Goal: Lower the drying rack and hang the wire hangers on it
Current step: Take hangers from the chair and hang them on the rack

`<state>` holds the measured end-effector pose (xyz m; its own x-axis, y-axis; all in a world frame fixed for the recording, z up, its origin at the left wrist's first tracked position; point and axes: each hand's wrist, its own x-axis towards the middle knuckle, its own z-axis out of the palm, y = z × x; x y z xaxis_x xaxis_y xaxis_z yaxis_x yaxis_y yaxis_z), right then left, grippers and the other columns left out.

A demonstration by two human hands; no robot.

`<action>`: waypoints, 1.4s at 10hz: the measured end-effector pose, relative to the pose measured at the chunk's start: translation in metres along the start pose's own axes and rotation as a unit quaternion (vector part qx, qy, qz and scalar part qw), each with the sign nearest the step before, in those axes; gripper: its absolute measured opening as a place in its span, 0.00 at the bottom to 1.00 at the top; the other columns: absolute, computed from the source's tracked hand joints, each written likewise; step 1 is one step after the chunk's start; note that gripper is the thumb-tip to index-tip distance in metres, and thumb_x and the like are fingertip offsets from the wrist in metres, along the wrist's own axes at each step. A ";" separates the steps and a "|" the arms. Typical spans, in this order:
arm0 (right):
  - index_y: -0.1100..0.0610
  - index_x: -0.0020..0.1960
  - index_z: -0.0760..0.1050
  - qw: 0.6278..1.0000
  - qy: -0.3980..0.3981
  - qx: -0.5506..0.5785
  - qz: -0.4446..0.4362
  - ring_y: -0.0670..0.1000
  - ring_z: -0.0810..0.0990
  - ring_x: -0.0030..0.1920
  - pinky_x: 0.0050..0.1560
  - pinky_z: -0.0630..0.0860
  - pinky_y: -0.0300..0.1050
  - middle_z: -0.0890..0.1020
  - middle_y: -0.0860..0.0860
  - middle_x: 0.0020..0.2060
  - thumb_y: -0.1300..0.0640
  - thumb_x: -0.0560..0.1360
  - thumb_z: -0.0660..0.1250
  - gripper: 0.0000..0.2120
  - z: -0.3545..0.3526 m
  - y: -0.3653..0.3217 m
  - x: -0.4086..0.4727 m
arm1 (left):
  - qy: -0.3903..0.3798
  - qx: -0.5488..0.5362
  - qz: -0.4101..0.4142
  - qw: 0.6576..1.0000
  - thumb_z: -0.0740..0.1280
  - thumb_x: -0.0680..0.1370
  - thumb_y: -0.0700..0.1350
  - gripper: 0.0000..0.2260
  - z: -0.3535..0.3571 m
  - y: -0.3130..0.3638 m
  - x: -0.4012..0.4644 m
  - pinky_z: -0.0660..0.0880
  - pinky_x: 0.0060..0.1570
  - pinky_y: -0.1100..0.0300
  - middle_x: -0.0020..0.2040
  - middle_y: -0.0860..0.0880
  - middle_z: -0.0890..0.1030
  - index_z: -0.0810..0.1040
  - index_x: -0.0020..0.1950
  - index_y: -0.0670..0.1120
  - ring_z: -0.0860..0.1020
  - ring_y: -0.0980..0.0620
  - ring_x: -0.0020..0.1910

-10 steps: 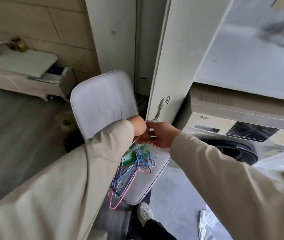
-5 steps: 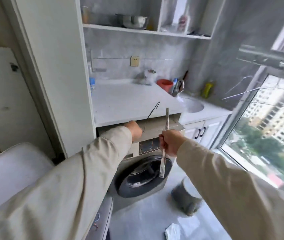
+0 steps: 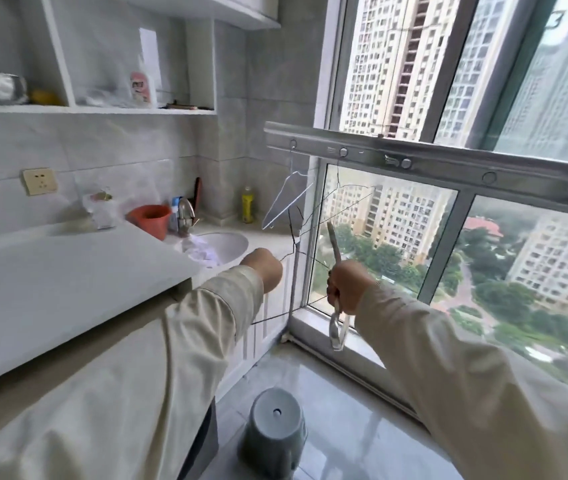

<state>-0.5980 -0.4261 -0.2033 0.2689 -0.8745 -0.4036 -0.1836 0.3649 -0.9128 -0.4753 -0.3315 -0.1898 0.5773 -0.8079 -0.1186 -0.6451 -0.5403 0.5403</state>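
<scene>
A silver drying rack bar [image 3: 448, 164] with round holes runs across the window at about head height. A pale wire hanger [image 3: 284, 202] hangs from its left end, and a thin dark hanger [image 3: 344, 192] hangs from the hole beside it. My left hand [image 3: 263, 268] is shut on a dark wire hanger [image 3: 293, 249], held below the bar's left end. Just to the right, my right hand [image 3: 348, 285] grips a pale metal rod [image 3: 332, 240] upright, with a loop at its lower end. Both hands are below the bar and apart from it.
A white counter [image 3: 67, 271] with a sink [image 3: 227, 245], a red basin [image 3: 150, 218] and a yellow bottle [image 3: 247, 204] lies to the left. An upturned grey bucket [image 3: 273, 434] stands on the floor. The window sill [image 3: 313, 336] is straight ahead, with shelves above the counter.
The view has swung right, from the chair and washing machine to the window. Both hands, still holding the hanger and the rod, have come close under the rack bar.
</scene>
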 end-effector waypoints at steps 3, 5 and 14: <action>0.62 0.47 0.70 0.996 0.046 0.027 -0.073 0.48 0.67 0.28 0.28 0.64 0.41 0.67 0.52 0.30 0.62 0.83 0.49 0.12 -0.095 -0.085 0.108 | 0.069 -0.094 0.085 0.989 0.56 0.80 0.40 0.15 0.023 0.131 0.133 0.73 0.57 0.57 0.60 0.42 0.80 0.80 0.58 0.40 0.78 0.42 0.59; 0.55 0.50 0.69 0.986 0.113 0.104 -0.069 0.49 0.65 0.26 0.26 0.61 0.37 0.66 0.51 0.29 0.59 0.80 0.51 0.08 -0.119 -0.095 0.165 | 0.039 -0.150 0.113 0.981 0.58 0.79 0.42 0.13 0.046 0.174 0.195 0.75 0.55 0.53 0.56 0.40 0.81 0.80 0.55 0.40 0.79 0.40 0.55; 0.55 0.39 0.66 0.931 0.274 0.141 -0.194 0.49 0.64 0.19 0.21 0.60 0.37 0.67 0.53 0.26 0.55 0.81 0.52 0.13 -0.192 -0.100 0.217 | -0.103 -0.140 0.138 0.975 0.57 0.80 0.39 0.17 0.097 0.246 0.267 0.79 0.56 0.51 0.64 0.39 0.77 0.73 0.68 0.36 0.79 0.41 0.61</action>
<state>-0.7024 -0.7139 -0.1882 -0.2735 -0.9617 -0.0186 0.1039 -0.0103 -0.9945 -0.5286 -0.7029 -0.1695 0.2702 -0.9590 -0.0856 -0.5838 -0.2339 0.7775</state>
